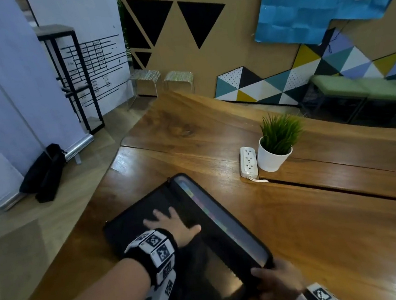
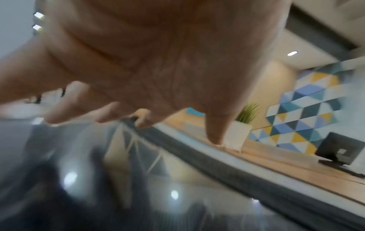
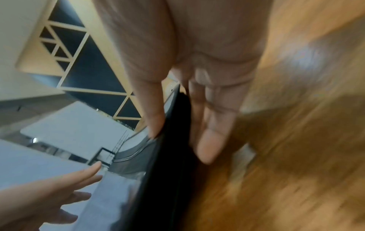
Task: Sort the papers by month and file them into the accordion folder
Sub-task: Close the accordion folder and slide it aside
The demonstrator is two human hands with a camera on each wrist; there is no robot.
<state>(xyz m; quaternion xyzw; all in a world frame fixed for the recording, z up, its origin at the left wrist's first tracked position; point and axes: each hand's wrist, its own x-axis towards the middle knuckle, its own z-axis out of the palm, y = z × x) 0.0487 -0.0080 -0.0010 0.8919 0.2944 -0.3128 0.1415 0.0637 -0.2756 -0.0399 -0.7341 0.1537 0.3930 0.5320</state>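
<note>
A person's left hand [image 1: 173, 224] lies flat, fingers spread, on the dark cover of the folder [image 1: 194, 243], while the right hand [image 1: 278, 282] pinches the folder's near corner, thumb on top and fingers underneath, as the right wrist view shows. The folder rests on the table [image 1: 323, 234] under both hands, zipped case open along the edge beyond the left hand, where a strip of coloured tabs [image 1: 204, 205] shows. No loose papers are visible near either hand or anywhere on the table, so whether any have been sorted or filed cannot be told; the pockets' contents are hidden. By the look of it the work stands at one end or the other, the folder being either set out or closed up. Farther off to the right stand a potted plant [image 1: 275, 141] and, touching its pot, a power strip [image 1: 248, 161].
</note>
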